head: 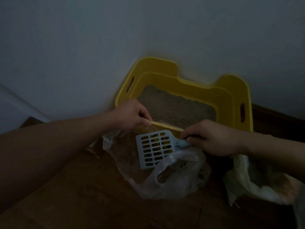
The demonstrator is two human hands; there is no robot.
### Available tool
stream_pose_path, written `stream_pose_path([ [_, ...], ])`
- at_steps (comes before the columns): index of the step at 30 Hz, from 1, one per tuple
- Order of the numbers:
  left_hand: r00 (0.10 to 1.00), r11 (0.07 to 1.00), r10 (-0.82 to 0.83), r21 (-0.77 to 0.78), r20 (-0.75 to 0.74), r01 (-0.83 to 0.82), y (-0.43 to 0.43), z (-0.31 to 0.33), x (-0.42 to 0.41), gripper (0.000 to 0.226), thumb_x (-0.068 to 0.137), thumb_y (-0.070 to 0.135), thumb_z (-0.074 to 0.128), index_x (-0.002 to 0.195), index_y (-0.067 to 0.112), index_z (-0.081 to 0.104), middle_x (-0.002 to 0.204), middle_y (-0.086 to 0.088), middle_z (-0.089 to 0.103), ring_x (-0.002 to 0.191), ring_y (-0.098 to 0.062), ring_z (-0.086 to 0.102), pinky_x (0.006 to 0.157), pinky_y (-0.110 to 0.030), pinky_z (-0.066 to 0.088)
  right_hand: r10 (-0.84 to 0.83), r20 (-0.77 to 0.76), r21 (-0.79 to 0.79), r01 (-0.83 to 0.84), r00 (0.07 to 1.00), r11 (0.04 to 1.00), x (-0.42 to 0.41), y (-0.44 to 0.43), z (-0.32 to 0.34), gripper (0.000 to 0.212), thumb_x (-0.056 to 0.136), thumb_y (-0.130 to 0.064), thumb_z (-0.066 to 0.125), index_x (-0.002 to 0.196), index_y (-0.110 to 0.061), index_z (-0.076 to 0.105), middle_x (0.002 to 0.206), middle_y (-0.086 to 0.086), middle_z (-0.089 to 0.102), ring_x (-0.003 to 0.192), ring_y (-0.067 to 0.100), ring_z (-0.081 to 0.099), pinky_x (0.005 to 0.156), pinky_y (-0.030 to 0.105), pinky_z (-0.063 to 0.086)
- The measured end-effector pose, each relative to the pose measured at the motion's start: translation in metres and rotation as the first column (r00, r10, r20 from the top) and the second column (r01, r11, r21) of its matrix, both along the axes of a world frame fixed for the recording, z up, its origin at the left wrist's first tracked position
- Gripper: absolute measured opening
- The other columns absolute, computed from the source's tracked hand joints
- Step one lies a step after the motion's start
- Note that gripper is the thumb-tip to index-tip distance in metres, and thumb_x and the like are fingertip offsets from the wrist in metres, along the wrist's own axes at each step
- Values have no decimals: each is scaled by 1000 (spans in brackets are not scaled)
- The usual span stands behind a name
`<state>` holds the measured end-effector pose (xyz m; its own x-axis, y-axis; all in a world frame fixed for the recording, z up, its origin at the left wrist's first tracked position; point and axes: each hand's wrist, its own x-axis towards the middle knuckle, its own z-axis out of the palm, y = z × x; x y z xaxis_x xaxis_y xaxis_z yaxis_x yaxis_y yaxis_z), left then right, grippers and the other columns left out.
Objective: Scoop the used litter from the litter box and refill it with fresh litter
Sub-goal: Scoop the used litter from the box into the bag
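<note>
A yellow litter box stands against the wall, with grey litter spread across its floor. In front of it a clear plastic bag lies open on the wooden floor. My left hand pinches the bag's stretched top edge at the left. My right hand grips the handle of a light blue slotted scoop and also pinches the bag's edge at the right. The scoop's blade hangs over the bag's mouth, and no litter is visible on it.
A second, whitish bag sits on the floor at the right, below my right forearm. A grey wall rises behind the litter box. Dark wooden floor fills the foreground.
</note>
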<state>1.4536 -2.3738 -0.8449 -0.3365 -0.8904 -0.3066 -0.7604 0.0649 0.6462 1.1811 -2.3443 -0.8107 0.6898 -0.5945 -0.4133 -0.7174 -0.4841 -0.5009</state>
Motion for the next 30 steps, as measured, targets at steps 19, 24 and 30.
stream_pose_path([
  [19,1000,1000,0,-16,0,0,-3,-1,2,9,82,20,79,91,22,80,87,15,74,82,6,66,75,-24,54,-440,374,-78,501,816,862,-26,-25,6,28,87,-11,70,83,-35,57,94,-9,62,85,12,59,69,29,48],
  [24,1000,1000,-4,-2,4,4,-4,-1,1,13,81,23,79,78,36,75,74,24,68,71,13,62,63,-14,43,-630,275,-141,678,727,721,-24,-52,-8,12,90,-15,68,86,-24,62,92,-5,61,73,4,54,55,21,40],
  [30,1000,1000,5,9,-7,-5,-6,-3,2,15,80,24,80,73,36,74,68,23,69,71,8,64,62,-14,43,-746,115,-32,753,656,657,-3,-79,-47,14,90,-12,64,79,-21,66,104,2,65,90,19,62,65,28,50],
])
